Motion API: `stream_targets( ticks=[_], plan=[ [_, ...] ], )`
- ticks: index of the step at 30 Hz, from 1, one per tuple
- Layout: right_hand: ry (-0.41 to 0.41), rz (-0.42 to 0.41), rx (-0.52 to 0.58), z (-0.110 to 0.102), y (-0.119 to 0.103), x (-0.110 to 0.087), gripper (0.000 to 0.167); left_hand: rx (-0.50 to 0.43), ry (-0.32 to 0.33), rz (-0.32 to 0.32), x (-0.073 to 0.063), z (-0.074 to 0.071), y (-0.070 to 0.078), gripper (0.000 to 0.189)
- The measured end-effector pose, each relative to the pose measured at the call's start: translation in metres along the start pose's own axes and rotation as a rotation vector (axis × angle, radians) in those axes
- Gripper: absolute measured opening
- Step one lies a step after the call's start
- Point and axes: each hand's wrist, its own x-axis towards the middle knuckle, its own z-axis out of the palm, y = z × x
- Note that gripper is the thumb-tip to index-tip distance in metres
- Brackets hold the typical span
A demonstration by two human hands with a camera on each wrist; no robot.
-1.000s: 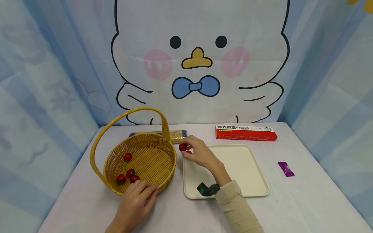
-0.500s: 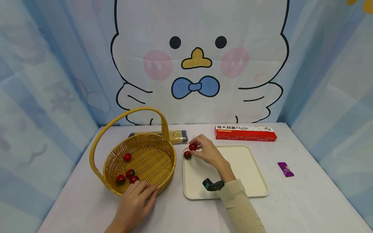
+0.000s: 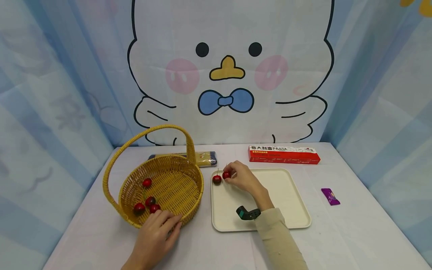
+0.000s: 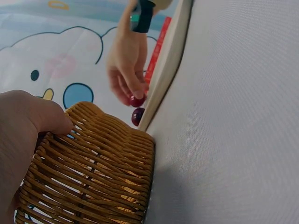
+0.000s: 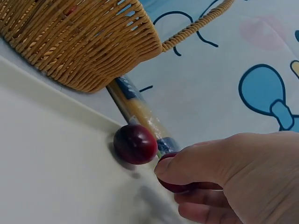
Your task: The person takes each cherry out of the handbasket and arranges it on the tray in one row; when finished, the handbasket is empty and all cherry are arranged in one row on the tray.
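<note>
Pinching a red cherry (image 3: 226, 175) between thumb and fingers, the right hand (image 3: 241, 177) has its grip at the far left corner of the cream tray (image 3: 280, 198); whether that cherry touches the tray cannot be told. Just beside it, a darker cherry (image 3: 217, 180) sits on the tray. The left hand (image 3: 156, 232) grips the near rim of the wicker basket (image 3: 179, 187), which holds four cherries (image 3: 139, 209). Behind the tray, a red pasta box (image 3: 284, 155) lies on the counter (image 3: 357, 232); a purple wrapped sweet (image 3: 330, 197) lies right of the tray.

A red pasta box (image 3: 284, 155) lies beyond a purple packet (image 3: 330, 197).
</note>
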Motion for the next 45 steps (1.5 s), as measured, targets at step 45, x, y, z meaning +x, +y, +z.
stream_targets(
  ticks=[45],
  plan=[
    [-0.045,0.115,-0.051,-0.0045,0.0015,-0.0009,0.034,-0.002,0.011,0.003,0.0005,-0.0005,0.0004,0.049]
  ],
)
